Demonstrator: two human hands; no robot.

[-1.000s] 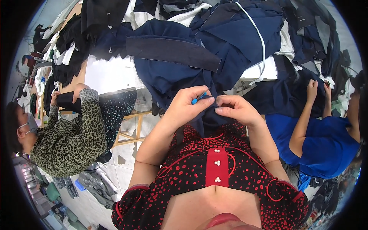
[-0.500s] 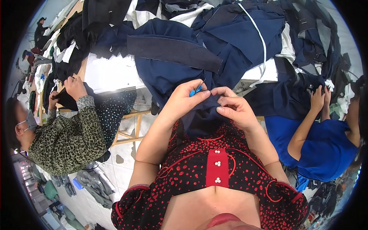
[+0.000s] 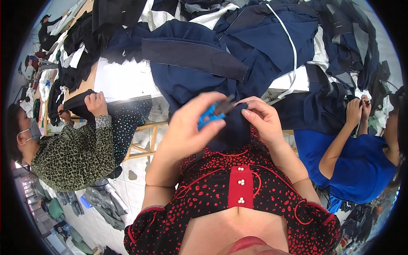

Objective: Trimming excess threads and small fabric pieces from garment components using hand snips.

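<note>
Blue-handled thread snips [image 3: 207, 116] are held in my left hand [image 3: 180, 125], which is slightly blurred. Their dark blades point right, towards the fingertips of my right hand [image 3: 267, 121]. My right thumb and fingers pinch an edge of the navy garment [image 3: 182, 87]. From there the navy cloth drapes up over the table and down into my lap. A long dark strip of the garment [image 3: 191, 59], shaped like a waistband, lies across its top.
A white cord [image 3: 291, 46] curves over the navy pile. White sheets [image 3: 123, 78] lie on the table, with dark and white fabric heaped behind. On the left a person in a leopard-print top [image 3: 72, 157] handles dark cloth. Another in blue [image 3: 361, 165] works on the right.
My left hand has moved back and left, and the snips, earlier tucked in it, now show their blades towards the cloth. My right hand still pinches the garment.
</note>
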